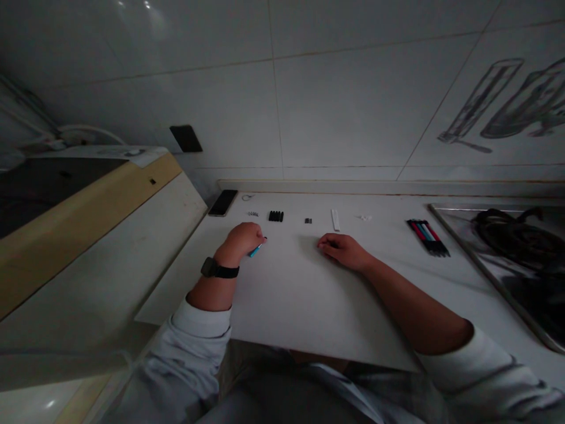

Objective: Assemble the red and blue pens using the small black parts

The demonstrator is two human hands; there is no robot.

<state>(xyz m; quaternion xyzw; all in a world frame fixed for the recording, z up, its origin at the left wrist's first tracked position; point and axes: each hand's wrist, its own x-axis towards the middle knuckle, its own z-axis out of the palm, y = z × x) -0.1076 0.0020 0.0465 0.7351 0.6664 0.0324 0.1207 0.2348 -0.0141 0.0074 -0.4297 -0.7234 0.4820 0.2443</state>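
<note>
Left hand closed around a slim turquoise pen barrel, dark-tipped, slanting onto the white board; right hand curled, grip not discernible.

This is looking like a home kitchen. Large glossy white tiles are covering the wall behind the white tabletop, and a grey line drawing of kitchen utensils is showing on the tiles at the upper right. A stainless steel sink is sitting sunk into the tabletop's right edge, with a dark coil lying in it. A dark socket plate is sitting on the wall near the far left corner, and beyond the left edge a unit with a dark top and pale wood trim is standing.
</note>
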